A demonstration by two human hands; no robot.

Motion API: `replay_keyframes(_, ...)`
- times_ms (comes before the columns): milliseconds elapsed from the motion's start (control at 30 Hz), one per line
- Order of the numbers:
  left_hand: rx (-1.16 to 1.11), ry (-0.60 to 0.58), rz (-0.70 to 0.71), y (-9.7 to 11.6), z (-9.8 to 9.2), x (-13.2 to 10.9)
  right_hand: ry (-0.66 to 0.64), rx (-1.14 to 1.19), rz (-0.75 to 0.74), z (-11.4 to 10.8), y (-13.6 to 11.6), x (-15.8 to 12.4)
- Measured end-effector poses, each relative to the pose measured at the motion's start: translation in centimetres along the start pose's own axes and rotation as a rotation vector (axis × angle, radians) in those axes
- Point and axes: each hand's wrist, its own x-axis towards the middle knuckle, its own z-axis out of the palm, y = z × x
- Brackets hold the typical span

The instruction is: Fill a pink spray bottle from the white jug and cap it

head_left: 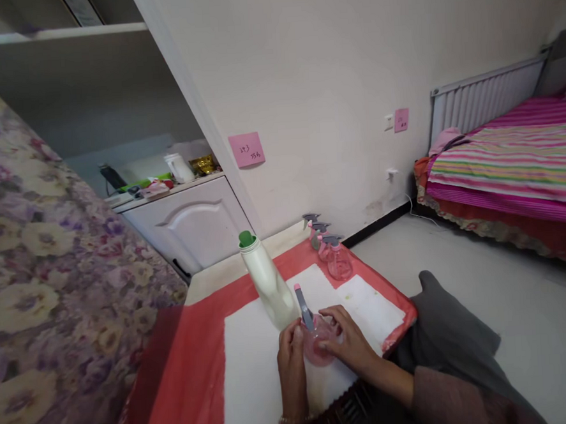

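A see-through pink spray bottle (319, 352) with a grey spray head (305, 308) and pink nozzle tip is held low over the white sheet (250, 361). My right hand (351, 343) wraps around its right side, thumb across the front. On the other side, my left hand (292, 358) has its fingers drawn together at the bottle's neck, just below the spray head. Right behind them a tall pale green jug (271, 286) stands with its mouth uncapped and a green piece in the opening. Its lower end is partly hidden by my left fingertips.
Several similar spray bottles (338, 263) line the table's far right corner. A red cover (177, 365) lies under the sheets. A cabinet (192, 224) and floral curtain (28, 285) stand left, a bed (524, 159) at far right.
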Motion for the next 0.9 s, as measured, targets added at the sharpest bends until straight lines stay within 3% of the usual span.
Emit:
replay_keyframes(167,-0.032,-0.035,-0.069,-2.8,-0.4,-0.2,0.028,-0.047,0.029,0.1,1.9,-2.3)
replay_keyframes(300,-0.052,-0.043,-0.098,-3.8,-0.6,-0.2,0.023,-0.062,0.040,0.3,2.6,-3.2)
replay_keyframes(633,-0.138,-0.103,-0.147,-3.1,-0.1,-0.6,0.083,-0.119,-0.056,1.7,2.2,-3.4)
replay_keyframes(900,0.011,-0.028,-0.103,-2.9,0.0,-0.7,0.162,-0.131,-0.067,2.1,1.5,-2.6)
